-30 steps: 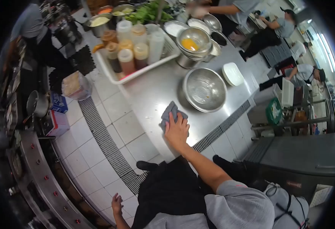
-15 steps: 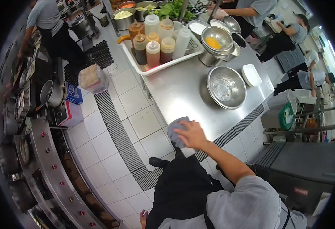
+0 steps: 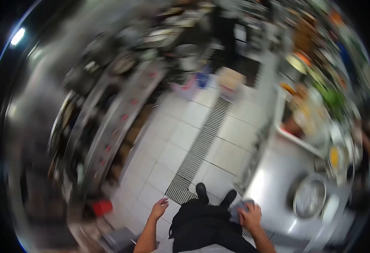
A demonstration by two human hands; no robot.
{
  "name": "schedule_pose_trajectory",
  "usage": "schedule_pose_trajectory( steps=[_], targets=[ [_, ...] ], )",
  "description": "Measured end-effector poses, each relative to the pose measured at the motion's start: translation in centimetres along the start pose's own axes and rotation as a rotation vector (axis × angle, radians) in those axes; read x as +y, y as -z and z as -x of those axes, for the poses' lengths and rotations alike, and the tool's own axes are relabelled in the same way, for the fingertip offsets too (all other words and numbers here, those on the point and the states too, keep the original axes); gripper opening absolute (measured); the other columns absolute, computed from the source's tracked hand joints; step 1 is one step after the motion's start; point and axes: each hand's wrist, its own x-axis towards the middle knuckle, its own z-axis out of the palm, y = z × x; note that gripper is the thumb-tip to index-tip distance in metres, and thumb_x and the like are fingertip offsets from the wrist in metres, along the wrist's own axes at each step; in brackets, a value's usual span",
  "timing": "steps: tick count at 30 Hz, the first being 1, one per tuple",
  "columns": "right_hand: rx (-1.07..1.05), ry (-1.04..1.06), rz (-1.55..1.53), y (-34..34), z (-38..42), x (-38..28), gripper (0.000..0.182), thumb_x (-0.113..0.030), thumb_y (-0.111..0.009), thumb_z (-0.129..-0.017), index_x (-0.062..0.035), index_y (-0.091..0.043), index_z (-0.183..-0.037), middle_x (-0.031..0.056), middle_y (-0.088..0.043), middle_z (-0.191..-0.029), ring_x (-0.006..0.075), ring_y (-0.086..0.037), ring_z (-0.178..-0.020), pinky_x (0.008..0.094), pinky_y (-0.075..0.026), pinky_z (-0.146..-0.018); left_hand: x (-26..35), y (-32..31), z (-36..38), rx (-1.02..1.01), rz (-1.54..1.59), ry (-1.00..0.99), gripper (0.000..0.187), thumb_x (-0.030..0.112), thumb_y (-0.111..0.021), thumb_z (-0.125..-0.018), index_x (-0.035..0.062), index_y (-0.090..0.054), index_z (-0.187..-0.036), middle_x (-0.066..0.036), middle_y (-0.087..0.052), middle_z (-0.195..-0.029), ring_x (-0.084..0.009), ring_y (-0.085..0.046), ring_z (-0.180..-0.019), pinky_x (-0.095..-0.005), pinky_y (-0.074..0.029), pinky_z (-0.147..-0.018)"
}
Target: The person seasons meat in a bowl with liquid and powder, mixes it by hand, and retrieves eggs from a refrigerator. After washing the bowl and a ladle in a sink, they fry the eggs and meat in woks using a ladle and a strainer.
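Observation:
A grey-blue cloth [image 3: 236, 211] is bunched under my right hand [image 3: 251, 216], whose fingers are closed on it. Both are at the near corner of the steel worktable [image 3: 269, 179], beside my right leg. My left hand [image 3: 160, 208] hangs over the tiled floor to the left of my black apron, its fingers loosely apart with nothing in them. On the worktable, to the right of the cloth, stands a metal bowl [image 3: 309, 196]. Motion blur softens much of the view.
Farther along the worktable stands a white tray [image 3: 296, 139] of blurred bottles. A stove counter [image 3: 121, 122] with red knobs runs along the left. On the floor are a drain grate [image 3: 204, 145], a boxy container [image 3: 231, 82] and a red object [image 3: 102, 207] near the lower left.
My view has swung left, so the worktable now lies to the right and the stove nearer the middle. My right hand still holds the cloth; my left hand has come farther into view.

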Motion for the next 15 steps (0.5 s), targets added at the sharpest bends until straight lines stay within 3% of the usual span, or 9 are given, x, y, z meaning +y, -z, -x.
schedule_pose_trajectory(
  steps=[2,4,5,8,9,11,12,14,15],
  targets=[
    [0.005,0.033,-0.001,0.3,-0.5,2.2,0.022,-0.011,-0.068,-0.066,-0.0218,-0.065,-0.085,0.0103,-0.053,-0.097,0.0318,-0.051,-0.083,0.0432,-0.041,-0.074,-0.8,-0.9,1.6,0.125,-0.012,0.004,0.036,0.022,-0.061,-0.085,0.0131,-0.059,-0.120,-0.012,-0.066,-0.105,-0.0178,-0.063,-0.090,-0.0309,-0.050,-0.081],
    [0.061,0.068,0.142,1.0,-3.5,5.8,0.026,-0.005,-0.063,-0.068,-0.0127,-0.062,-0.093,0.0197,-0.054,-0.107,0.0380,-0.053,-0.091,0.0465,-0.041,-0.078,-3.1,-1.4,2.4,0.149,-0.010,0.125,0.035,0.025,-0.062,-0.083,0.0148,-0.061,-0.117,-0.010,-0.067,-0.099,-0.0176,-0.064,-0.086,-0.0309,-0.051,-0.076],
    [0.070,-0.080,0.140,1.0,-5.4,8.5,0.028,-0.003,-0.060,-0.070,-0.0101,-0.060,-0.097,0.0223,-0.052,-0.113,0.0409,-0.051,-0.098,0.0476,-0.041,-0.082,-5.7,-1.8,2.6,0.183,0.021,0.140,0.035,0.025,-0.062,-0.083,0.0148,-0.061,-0.117,-0.010,-0.067,-0.099,-0.0176,-0.064,-0.086,-0.0309,-0.051,-0.076],
    [0.201,-0.392,0.417,3.9,-12.8,11.9,0.030,0.000,-0.054,-0.071,-0.0085,-0.059,-0.100,0.0171,-0.051,-0.118,0.0381,-0.049,-0.105,0.0476,-0.040,-0.088,-13.0,-5.1,5.0,0.056,0.295,0.532,0.043,0.030,-0.063,-0.082,0.0186,-0.056,-0.124,-0.008,-0.065,-0.101,-0.0220,-0.064,-0.082,-0.0413,-0.052,-0.067],
    [0.217,-0.368,0.422,4.5,-14.6,13.1,0.030,0.000,-0.054,-0.071,-0.0085,-0.059,-0.100,0.0171,-0.051,-0.118,0.0381,-0.049,-0.105,0.0476,-0.040,-0.088,-14.2,-5.3,6.3,0.015,0.329,0.643,0.046,0.031,-0.063,-0.083,0.0199,-0.053,-0.127,-0.009,-0.064,-0.103,-0.0232,-0.064,-0.081,-0.0443,-0.052,-0.065],
    [0.306,-0.796,0.454,5.1,-17.7,14.5,0.031,0.000,-0.053,-0.073,-0.0081,-0.059,-0.103,0.0149,-0.048,-0.127,0.0349,-0.045,-0.115,0.0473,-0.039,-0.091,-18.3,-6.8,7.3,-0.119,0.300,0.721,0.047,0.029,-0.059,-0.086,0.0255,-0.047,-0.132,-0.008,-0.060,-0.113,-0.0246,-0.063,-0.085,-0.0491,-0.052,-0.067],
    [0.334,-0.771,0.451,5.7,-19.0,13.3,0.031,0.000,-0.053,-0.073,-0.0081,-0.059,-0.103,0.0149,-0.048,-0.127,0.0349,-0.045,-0.115,0.0473,-0.039,-0.091,-19.2,-6.9,7.5,-0.192,0.344,0.754,0.047,0.027,-0.055,-0.089,0.0262,-0.043,-0.135,-0.005,-0.059,-0.118,-0.0272,-0.062,-0.093,-0.0508,-0.051,-0.069],
    [0.614,-0.446,0.482,7.0,-21.2,8.7,0.030,0.002,-0.051,-0.074,-0.0064,-0.061,-0.100,0.0147,-0.056,-0.115,0.0325,-0.053,-0.105,0.0434,-0.043,-0.085,-26.5,-9.7,6.4,-0.284,0.106,0.319,0.047,0.025,-0.053,-0.091,0.0268,-0.041,-0.136,-0.004,-0.058,-0.120,-0.0288,-0.061,-0.100,-0.0524,-0.051,-0.071],
    [0.635,-0.422,0.475,5.9,-22.3,6.6,0.030,0.002,-0.051,-0.074,-0.0064,-0.061,-0.100,0.0147,-0.056,-0.115,0.0325,-0.053,-0.105,0.0434,-0.043,-0.085,-21.9,-8.2,6.2,-0.146,0.525,0.804,0.047,0.024,-0.056,-0.089,0.0256,-0.045,-0.134,-0.006,-0.057,-0.120,-0.0288,-0.059,-0.104,-0.0524,-0.051,-0.072]
  ],
)
